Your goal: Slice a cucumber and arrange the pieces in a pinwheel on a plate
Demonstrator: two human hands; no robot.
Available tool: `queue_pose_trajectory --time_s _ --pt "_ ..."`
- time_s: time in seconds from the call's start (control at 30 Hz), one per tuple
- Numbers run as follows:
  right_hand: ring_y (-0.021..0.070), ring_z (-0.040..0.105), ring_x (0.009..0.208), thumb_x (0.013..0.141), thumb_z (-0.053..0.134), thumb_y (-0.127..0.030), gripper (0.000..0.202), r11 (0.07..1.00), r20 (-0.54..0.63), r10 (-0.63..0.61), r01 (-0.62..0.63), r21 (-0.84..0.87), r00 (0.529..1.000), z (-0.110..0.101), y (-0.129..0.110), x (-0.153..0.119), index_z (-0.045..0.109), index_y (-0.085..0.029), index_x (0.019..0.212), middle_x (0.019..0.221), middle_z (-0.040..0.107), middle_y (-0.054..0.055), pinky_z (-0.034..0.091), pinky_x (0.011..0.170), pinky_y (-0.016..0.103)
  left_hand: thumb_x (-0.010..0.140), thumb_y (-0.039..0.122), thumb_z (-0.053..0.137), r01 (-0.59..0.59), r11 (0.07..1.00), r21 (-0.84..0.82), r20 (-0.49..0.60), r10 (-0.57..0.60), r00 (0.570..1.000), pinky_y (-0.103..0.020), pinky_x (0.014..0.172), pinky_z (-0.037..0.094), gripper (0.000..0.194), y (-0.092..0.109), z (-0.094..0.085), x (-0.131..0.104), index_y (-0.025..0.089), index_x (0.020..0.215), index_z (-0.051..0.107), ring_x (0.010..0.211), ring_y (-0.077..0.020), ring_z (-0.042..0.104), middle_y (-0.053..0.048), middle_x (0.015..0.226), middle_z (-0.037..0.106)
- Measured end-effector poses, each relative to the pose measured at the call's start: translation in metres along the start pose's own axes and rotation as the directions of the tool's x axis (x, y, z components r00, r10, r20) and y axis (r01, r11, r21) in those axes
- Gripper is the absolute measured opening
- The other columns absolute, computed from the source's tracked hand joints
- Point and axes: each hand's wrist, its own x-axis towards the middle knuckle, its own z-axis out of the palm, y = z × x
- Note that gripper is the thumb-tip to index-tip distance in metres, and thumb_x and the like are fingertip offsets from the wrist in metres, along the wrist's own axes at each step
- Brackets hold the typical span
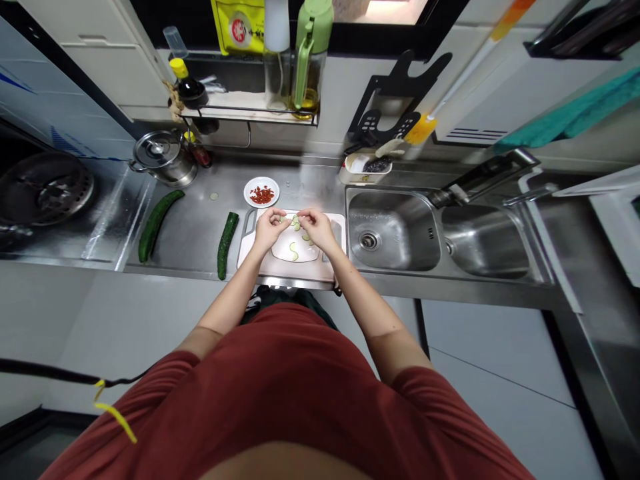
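Note:
Both hands are over a white plate (281, 252) that lies on a pale cutting board (270, 269). Thin green-edged cucumber slices (294, 252) are spread on the plate. My left hand (270, 228) is closed in a pinch at the plate's upper left, with a pale slice at its fingertips. My right hand (315, 230) pinches at the upper right, its fingertips near more slices; what it holds is too small to make out. Just beyond the board sits a small white dish (253, 183) of chopped red pieces (262, 195). A cut cucumber (227, 245) lies left of the board.
Another cucumber (159, 225) lies farther left, near a lidded steel pot (165, 160) and a sauce bottle (201, 155). A double sink (400, 230) with a faucet (483, 177) is on the right. Bottles stand on a wall shelf (250, 115) above the counter.

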Motion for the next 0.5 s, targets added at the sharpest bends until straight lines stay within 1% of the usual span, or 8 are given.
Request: queue_pose_trajectory --time_s 0.13,0.23,0.37,0.5 --pt "0.0124 0.053 0.065 0.079 0.054 -0.034 0.025 0.993 0.022 -0.024 0.027 -0.117 0.999 0.000 0.014 -0.002 0.066 -0.017 0.092 0.068 0.058 -0.003 0.042 0.064 0.023 0.065 0.032 0.075 0.033 0.999 0.022 0.002 -0.033 0.999 -0.020 0.052 0.033 0.028 -0.009 -0.003 -0.004 0.017 0.082 0.059 0.052 -0.0056 0.043 0.007 0.058 0.048" --pt "0.0127 0.053 0.066 0.080 0.053 -0.032 0.024 0.983 0.039 -0.033 0.039 -0.180 0.999 -0.001 0.018 -0.005 0.067 -0.017 0.093 0.070 0.059 -0.002 0.041 0.067 0.023 0.064 0.031 0.075 0.051 0.997 0.057 0.009 -0.051 0.999 -0.020 0.053 0.034 0.026 -0.018 -0.005 -0.006 0.016 0.080 0.061 0.052 -0.0060 0.044 0.006 0.058 0.048" --pt "0.0131 0.053 0.066 0.081 0.052 -0.027 0.023 0.956 0.068 -0.028 0.047 -0.291 0.997 -0.003 0.021 -0.010 0.069 -0.017 0.094 0.070 0.061 -0.002 0.040 0.068 0.023 0.062 0.030 0.076 0.105 0.988 0.116 0.006 -0.106 0.994 -0.021 0.058 0.038 0.025 -0.034 -0.006 -0.010 0.015 0.077 0.063 0.057 -0.0073 0.049 0.004 0.063 0.055" --pt "0.0139 0.054 0.065 0.082 0.052 -0.023 0.022 0.919 0.101 0.025 0.017 -0.394 0.995 -0.003 0.028 -0.016 0.069 -0.017 0.094 0.070 0.061 -0.001 0.040 0.068 0.023 0.062 0.032 0.075 0.167 0.964 0.207 0.022 -0.175 0.984 -0.022 0.061 0.041 0.025 -0.052 -0.007 -0.014 0.016 0.078 0.065 0.060 -0.0089 0.053 0.001 0.067 0.060"
